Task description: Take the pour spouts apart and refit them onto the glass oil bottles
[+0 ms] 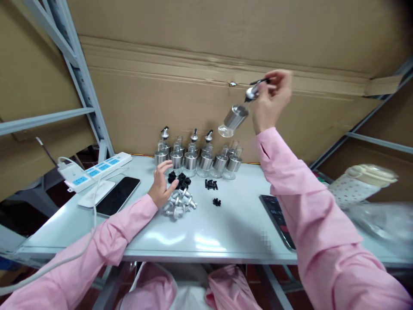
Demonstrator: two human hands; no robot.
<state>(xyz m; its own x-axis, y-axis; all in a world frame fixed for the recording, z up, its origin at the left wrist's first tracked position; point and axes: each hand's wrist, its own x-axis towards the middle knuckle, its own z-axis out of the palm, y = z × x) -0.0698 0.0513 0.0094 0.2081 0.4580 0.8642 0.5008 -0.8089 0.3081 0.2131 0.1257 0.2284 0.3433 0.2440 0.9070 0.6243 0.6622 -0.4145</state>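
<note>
Broadly, a creased brown cardboard wall (161, 82) is rising behind the bottle rows (190, 161), and a smooth, glossy pale table (232, 232) is bearing them. These bottles are standing upright, clear glass cylinders wrapped in shiny metal sleeves, and three at the back are wearing silver pourers (194, 137) with black flaps. Well right of the rows, a spotted, cream-lidded container (358, 187) is standing, its contents hidden; left of them, a long white power strip (105, 166) and a flat black phone (118, 196) are lying. Your blurred right hand (272, 101) is pinching a silver spout (251, 94) above the rows' right end, and under it a sleeved bottle (237, 115) is hanging tilted. Your left hand (161, 183), well apart from the right, is spreading its fingers before the rows' left end; whether it is touching anything, I cannot tell. Beside it, whitish-silver fittings (179, 204) are heaping loosely, and round black caps (180, 181) are bunching nearer the rows. Short black strips (211, 185) and tiny black knobs (217, 202) are lying in front of the rows.
</note>
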